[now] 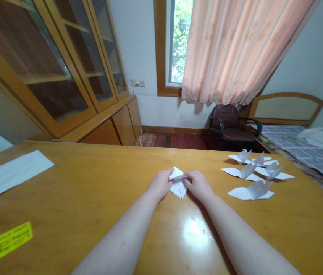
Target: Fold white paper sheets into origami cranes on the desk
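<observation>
The small, diamond-shaped piece of folded white paper (179, 188) lay on the glossy yellow-brown wooden counter (107, 214), between the person's two hands, with one pointed corner toward the person. The left hand (160, 184) was pinching its left side and the right hand (198, 184) its right side, a raised flap running between them. If one hand pulled harder than the other, the flap would probably crease askew; too firm a tug could tear the layers. On so smooth a surface, the paper might also slide under uneven pressure. Off to the right, the cluster of white folded-paper birds (236, 193) looked light enough to be tipped by a careless sweep of the right arm.

The bright yellow rectangular label (5, 244) was cut off by the left edge, its print too blurred to read. The fingertips' undersides and the paper's inner folds were hidden. The long white paper sheet (15, 173) also ran out of view, and the farther birds overlapped, making their number uncertain.
</observation>
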Motion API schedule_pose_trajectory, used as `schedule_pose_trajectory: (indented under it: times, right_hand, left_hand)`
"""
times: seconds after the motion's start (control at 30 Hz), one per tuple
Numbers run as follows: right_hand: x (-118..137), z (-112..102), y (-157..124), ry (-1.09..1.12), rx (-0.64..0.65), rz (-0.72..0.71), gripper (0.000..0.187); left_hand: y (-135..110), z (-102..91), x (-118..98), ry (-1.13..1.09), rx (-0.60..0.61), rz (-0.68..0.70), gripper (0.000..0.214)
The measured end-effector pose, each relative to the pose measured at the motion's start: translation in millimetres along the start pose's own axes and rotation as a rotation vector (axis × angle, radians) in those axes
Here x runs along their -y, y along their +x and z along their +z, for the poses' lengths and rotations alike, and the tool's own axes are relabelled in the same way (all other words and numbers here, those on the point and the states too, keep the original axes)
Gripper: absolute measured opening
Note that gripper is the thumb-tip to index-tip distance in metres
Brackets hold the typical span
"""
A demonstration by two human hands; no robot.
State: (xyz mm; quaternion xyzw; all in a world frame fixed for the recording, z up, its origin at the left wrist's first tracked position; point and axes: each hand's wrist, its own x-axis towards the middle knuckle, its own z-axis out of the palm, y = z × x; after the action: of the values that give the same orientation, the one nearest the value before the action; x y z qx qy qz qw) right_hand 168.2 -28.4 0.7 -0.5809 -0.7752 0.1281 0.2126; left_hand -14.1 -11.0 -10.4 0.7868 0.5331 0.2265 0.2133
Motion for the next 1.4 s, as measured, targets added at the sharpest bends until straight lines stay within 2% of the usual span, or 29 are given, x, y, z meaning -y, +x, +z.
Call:
schedule_pose_trajectory:
  times: [0.17, 0.27, 0.6, 0.87, 1.03, 1.13, 1.4]
  right_hand:
    - [-1, 0, 1, -0.076, -0.018, 0.015, 0.026]
    - [-3, 1, 2, -0.091, -0.023, 0.038, 0.028]
    - [-3, 2, 1, -0.108, -0.032, 0.103, 0.027]
    - [-6, 4, 1, -0.077, -0.049, 0.123, 0.02]
    - [-6, 5, 2, -0.054, -0.038, 0.121, 0.021]
    - [-6, 4, 2, -0.051, -0.035, 0.134, 0.02]
    - [-12, 4, 3, -0.009, -0.109, 0.218, 0.021]
  left_hand:
    - [-1, -3.3, -3, 0.056, -0.027, 0.044, 0.03]
    - [-1, -4.8, -6, 0.048, -0.047, 0.033, 0.031]
    - [-7, -15.4, -17, -0.193, -0.032, 0.01, 0.036]
    - [-10, -16.9, -20, -0.446, 0.13, 0.155, 0.036]
    - [-5, -12.6, -16, -0.336, 0.072, 0.095, 0.033]
    - [-4, -11.6, -14, -0.266, 0.082, 0.067, 0.032]
    - [-5, -7.4, -15, -0.252, 0.152, 0.154, 0.031]
